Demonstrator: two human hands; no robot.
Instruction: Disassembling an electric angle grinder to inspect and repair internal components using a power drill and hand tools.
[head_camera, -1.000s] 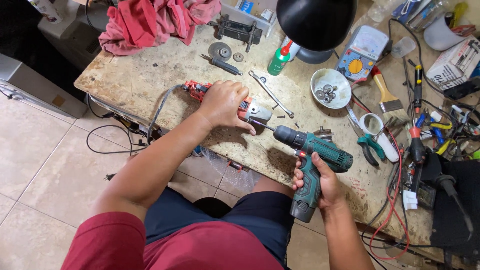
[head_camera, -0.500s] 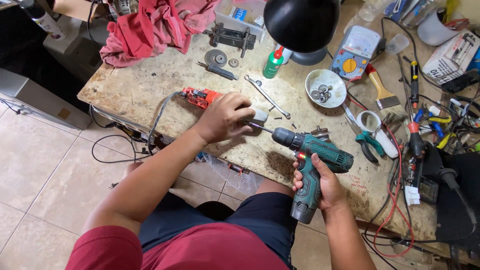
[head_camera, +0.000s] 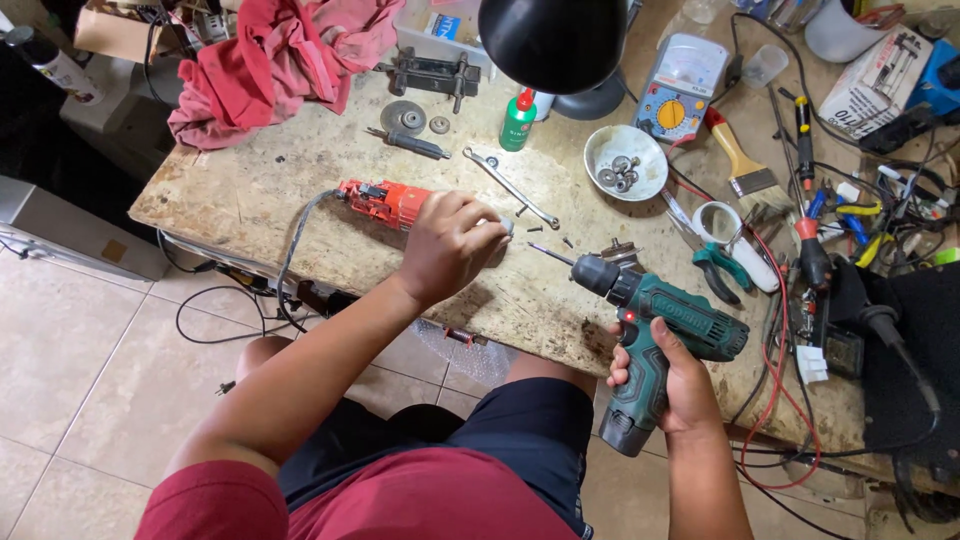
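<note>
My left hand (head_camera: 448, 245) grips the body of a red corded power tool (head_camera: 385, 201) lying on the worn wooden workbench (head_camera: 250, 180). Its grey cable (head_camera: 298, 240) hangs over the front edge. My right hand (head_camera: 672, 380) holds the handle of a green cordless drill (head_camera: 665, 320). The drill's bit (head_camera: 550, 253) points left toward the red tool, a short gap away from it. A few small dark screws (head_camera: 535, 228) lie on the bench between the two tools.
A black lamp shade (head_camera: 552, 40) hangs over the bench back. Nearby lie a wrench (head_camera: 515, 187), a white bowl of small parts (head_camera: 626, 162), a green bottle (head_camera: 518, 120), a paintbrush (head_camera: 740, 160), pliers (head_camera: 720, 262), a multimeter (head_camera: 672, 100), a red cloth (head_camera: 270, 60) and tangled wires at right.
The drill has pulled back to the right, so its bit is now clear of the red tool. My left hand still holds the red tool in place.
</note>
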